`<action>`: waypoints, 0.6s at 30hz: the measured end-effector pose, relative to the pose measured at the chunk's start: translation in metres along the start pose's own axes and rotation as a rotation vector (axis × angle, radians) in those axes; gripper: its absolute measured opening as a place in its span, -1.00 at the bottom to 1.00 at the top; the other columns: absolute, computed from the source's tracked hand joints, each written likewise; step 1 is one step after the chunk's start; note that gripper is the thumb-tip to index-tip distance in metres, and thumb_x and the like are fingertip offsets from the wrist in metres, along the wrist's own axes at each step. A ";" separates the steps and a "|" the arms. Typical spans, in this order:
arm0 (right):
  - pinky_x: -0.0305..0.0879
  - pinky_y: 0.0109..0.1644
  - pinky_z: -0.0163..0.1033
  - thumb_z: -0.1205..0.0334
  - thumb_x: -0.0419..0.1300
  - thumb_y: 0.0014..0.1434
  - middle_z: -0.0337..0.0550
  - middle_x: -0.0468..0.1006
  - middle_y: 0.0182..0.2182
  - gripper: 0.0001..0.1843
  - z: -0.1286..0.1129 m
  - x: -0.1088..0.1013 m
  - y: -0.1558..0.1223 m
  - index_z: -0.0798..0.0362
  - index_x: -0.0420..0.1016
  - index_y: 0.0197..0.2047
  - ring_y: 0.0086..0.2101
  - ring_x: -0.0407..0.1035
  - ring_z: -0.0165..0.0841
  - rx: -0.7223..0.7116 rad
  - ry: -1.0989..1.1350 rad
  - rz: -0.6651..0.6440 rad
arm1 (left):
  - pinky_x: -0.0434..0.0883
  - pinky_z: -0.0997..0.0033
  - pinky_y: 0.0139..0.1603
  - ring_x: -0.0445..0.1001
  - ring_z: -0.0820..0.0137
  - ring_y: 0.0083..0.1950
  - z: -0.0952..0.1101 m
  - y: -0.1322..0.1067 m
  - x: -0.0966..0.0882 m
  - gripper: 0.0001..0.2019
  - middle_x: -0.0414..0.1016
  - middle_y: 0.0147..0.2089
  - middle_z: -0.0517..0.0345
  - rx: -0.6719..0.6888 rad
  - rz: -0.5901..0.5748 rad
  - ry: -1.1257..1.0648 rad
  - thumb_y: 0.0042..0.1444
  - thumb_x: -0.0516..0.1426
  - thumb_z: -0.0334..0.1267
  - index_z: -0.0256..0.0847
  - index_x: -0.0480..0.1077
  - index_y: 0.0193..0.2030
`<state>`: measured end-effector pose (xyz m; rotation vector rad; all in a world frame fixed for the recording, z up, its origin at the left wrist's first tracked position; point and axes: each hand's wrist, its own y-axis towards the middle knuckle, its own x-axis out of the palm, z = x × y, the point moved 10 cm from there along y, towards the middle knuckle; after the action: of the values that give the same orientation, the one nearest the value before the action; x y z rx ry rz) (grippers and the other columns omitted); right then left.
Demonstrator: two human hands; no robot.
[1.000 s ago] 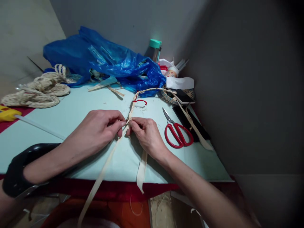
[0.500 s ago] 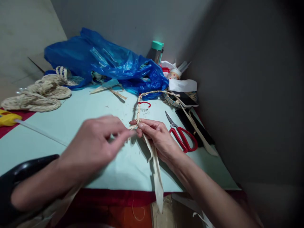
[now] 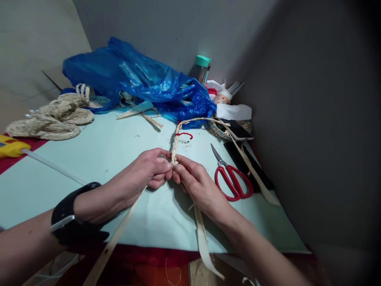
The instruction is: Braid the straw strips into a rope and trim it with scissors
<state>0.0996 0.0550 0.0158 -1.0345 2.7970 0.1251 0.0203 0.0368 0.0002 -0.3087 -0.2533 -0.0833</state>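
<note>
A pale braided cord (image 3: 175, 145) of dried husk-like strips rises from between my hands, bends near a red tie (image 3: 185, 135) and runs right. My left hand (image 3: 154, 169) is closed on the cord's lower end, fingers curled; a long loose strip (image 3: 114, 238) trails from it past the table edge. Pinching the same end from the right, my right hand (image 3: 195, 180) touches the left fingertips. Another pale strip (image 3: 203, 242) hangs below my right hand over the edge. The exact grip on the strips is partly hidden by the fingers.
Red-handled scissors (image 3: 233, 180) lie right of my hands, beside a black flat item (image 3: 262, 171) and a phone (image 3: 239, 129). Behind are a blue plastic bag (image 3: 143, 79) and a bottle (image 3: 201, 67). Coiled cord bundles (image 3: 44, 126) and a yellow-handled tool (image 3: 12, 147) sit left.
My left hand has moved right and in to the cord's end, from a blurred position apart, closing beside my right hand. A strip now stretches down from it. The view has shifted slightly.
</note>
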 end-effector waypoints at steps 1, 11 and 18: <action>0.10 -0.33 -0.34 0.20 -0.06 0.37 -0.32 0.27 -0.49 -0.79 -0.001 0.000 -0.001 0.06 0.36 -0.20 -0.46 0.16 -0.47 -0.002 -0.047 0.006 | -0.12 0.62 -0.64 0.01 0.69 -0.62 0.000 0.000 -0.001 -0.94 0.32 -0.51 0.23 -0.001 0.012 0.012 0.14 0.12 -0.39 -0.28 0.31 -0.25; -0.10 -0.46 -0.28 0.32 -0.06 0.33 -0.15 0.52 -0.46 -0.88 -0.024 -0.006 -0.013 0.09 0.22 -0.09 -0.50 0.38 -0.30 0.020 -1.019 0.097 | -0.09 0.53 -0.66 0.05 0.65 -0.67 0.003 0.002 -0.013 -0.91 0.40 -0.58 0.21 0.066 0.108 0.279 0.03 0.08 -0.41 -0.29 0.37 -0.46; -0.26 -0.51 -0.25 0.50 -0.01 0.18 -0.15 0.53 -0.49 -0.84 -0.046 0.018 -0.022 0.06 0.19 -0.21 -0.50 0.45 -0.29 0.017 -1.449 0.207 | -0.08 0.51 -0.63 0.02 0.60 -0.66 0.003 0.002 -0.013 -0.91 0.12 -0.72 0.38 0.110 0.144 0.275 0.03 0.11 -0.34 -0.26 0.39 -0.45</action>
<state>0.0945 0.0207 0.0578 -0.3166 1.5211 0.5842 0.0075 0.0403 -0.0008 -0.2027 0.0372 0.0303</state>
